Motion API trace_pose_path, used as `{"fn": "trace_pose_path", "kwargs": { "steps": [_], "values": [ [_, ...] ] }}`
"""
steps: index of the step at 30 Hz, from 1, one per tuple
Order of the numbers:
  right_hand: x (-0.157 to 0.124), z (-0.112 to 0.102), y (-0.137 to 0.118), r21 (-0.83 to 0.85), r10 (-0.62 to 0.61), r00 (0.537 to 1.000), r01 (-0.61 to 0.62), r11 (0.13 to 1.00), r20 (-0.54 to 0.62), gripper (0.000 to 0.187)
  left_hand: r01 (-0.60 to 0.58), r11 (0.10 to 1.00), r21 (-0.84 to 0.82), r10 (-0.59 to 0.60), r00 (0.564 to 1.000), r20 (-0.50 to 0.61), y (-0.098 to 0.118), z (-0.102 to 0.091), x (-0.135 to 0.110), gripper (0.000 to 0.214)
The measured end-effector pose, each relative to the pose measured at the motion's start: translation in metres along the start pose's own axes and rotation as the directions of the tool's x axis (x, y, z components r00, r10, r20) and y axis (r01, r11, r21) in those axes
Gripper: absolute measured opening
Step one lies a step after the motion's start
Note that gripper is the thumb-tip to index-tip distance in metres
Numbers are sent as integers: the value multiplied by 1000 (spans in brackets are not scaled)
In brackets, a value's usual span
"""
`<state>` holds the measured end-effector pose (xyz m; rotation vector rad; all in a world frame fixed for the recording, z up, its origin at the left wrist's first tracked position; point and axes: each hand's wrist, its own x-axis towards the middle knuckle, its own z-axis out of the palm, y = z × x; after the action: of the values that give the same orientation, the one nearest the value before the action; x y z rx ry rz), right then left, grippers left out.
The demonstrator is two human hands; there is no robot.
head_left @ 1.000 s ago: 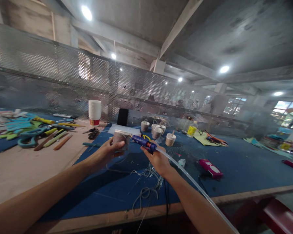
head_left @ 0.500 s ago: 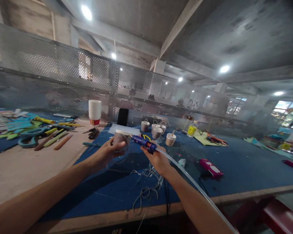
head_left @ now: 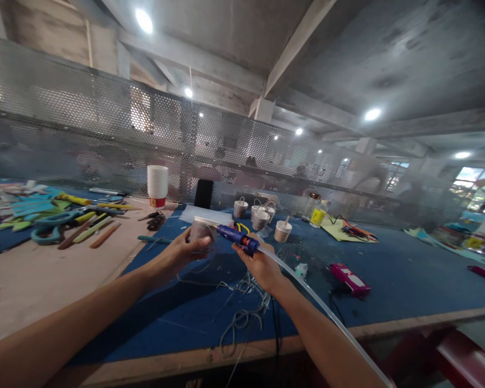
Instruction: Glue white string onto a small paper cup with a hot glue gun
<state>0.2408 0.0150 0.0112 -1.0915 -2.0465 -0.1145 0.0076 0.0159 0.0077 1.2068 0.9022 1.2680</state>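
Note:
My left hand [head_left: 189,249] is closed around a paper cup [head_left: 200,231] wrapped in greyish cord, held above the blue table. In my right hand [head_left: 259,264] is a blue glue gun [head_left: 236,237], its nozzle pointing left at the upper side of the cup. A long translucent glue stick [head_left: 307,288] runs from the gun's back over my right forearm. Below my hands lie loose grey cord [head_left: 238,323] and thin strands of glue. Behind the gun stand several cord-wrapped cups with looped handles [head_left: 260,218].
A stack of white paper cups [head_left: 157,183] stands back left. Scissors [head_left: 52,225] and pens lie at left. A cup with a stick [head_left: 283,230], a yellow-labelled bottle [head_left: 317,215] and a magenta device [head_left: 350,280] are at right. A perforated metal screen [head_left: 222,140] borders the back.
The cup in my left hand has turned slightly and shifted a little to the right. The glue gun stays nearly in place at its side.

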Motion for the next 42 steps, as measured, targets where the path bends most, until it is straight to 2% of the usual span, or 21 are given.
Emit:
{"fn": "trace_pose_path", "kwargs": {
  "steps": [7, 14, 42],
  "values": [
    [-2, 4, 2, -45, -23, 1000, 23, 999, 0, 31, 4, 1000, 27, -4, 1000, -21, 1, 2, -2, 57],
    [-1, 4, 0, -43, -25, 1000, 25, 999, 16, 36, -16, 998, 55, 17, 1000, -18, -1, 2, -2, 53],
    [-1, 3, 5, -95, -13, 999, 10, 995, -29, 26, 13, 1000, 0, -13, 999, -51, 3, 1, -2, 51]
  ]
}}
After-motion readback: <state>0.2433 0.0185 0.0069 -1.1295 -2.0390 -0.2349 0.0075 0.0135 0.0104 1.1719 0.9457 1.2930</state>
